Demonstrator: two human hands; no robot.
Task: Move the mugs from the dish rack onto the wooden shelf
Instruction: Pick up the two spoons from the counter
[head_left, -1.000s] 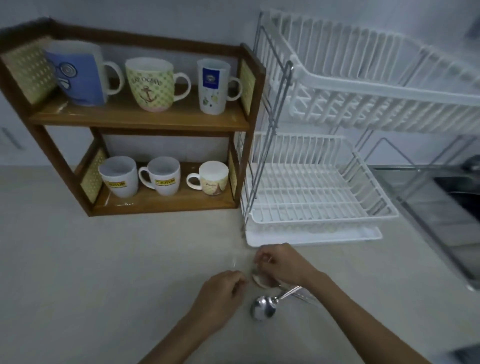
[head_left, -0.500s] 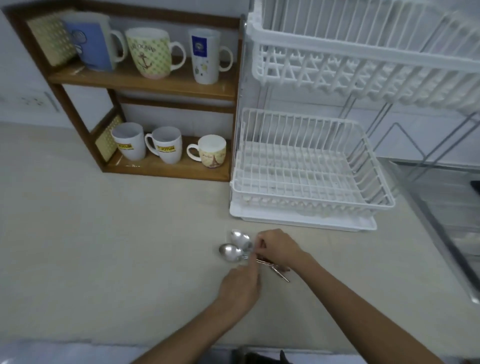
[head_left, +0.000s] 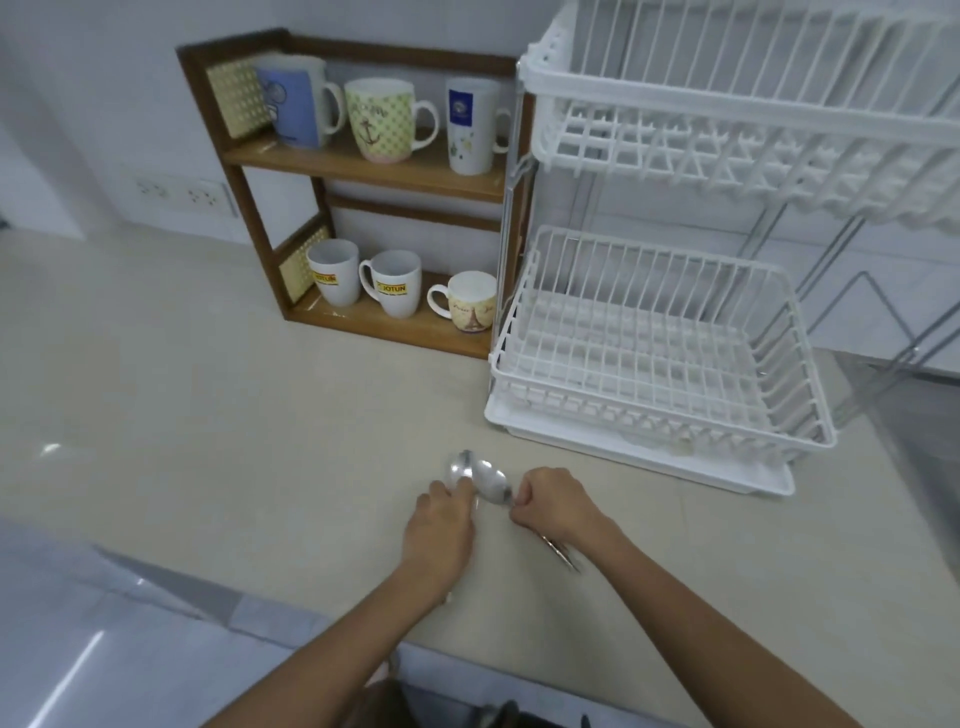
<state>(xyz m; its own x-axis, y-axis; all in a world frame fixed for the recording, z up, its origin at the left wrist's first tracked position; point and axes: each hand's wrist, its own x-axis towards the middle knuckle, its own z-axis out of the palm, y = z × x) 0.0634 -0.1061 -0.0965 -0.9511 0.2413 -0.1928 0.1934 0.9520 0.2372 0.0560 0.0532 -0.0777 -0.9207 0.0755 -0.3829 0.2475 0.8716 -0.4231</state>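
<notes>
Both hands are sitting low on the counter (head_left: 208, 415), busy with spoons (head_left: 480, 478) rather than mugs; my right hand (head_left: 553, 501) is curled into a closed fist around what looks like a bundle of handles, whose ends are poking out behind the wrist, and my left hand (head_left: 441, 519) is half closed with its fingertips (head_left: 462, 486) pressing on a spoon bowl; how many spoons there are I cannot tell.

I am seeing no mugs left in the dish rack (head_left: 649, 364); both its white baskets are looking bare. Six mugs are standing upright on the wooden shelf (head_left: 363, 171): a blue mug (head_left: 291, 106), a green patterned mug (head_left: 382, 119) and a tall white mug (head_left: 470, 124) on the top board; two white logo mugs (head_left: 335, 273) and a small cream mug (head_left: 470, 301) on the bottom board. So I am judging the job finished, or very nearly.

Were I to shift any of them, I would be expecting glazed ceramic: stiff, fairly heavy, slick and liable to chip; I would be taking each by its handle or wrapping the body.

Room is tight; the mugs are standing close together, the upper board is hanging low over the bottom row, and the rack's metal post is standing just beside the shelf's right end. Wall sockets (head_left: 179, 195) are sitting well clear to the left.
</notes>
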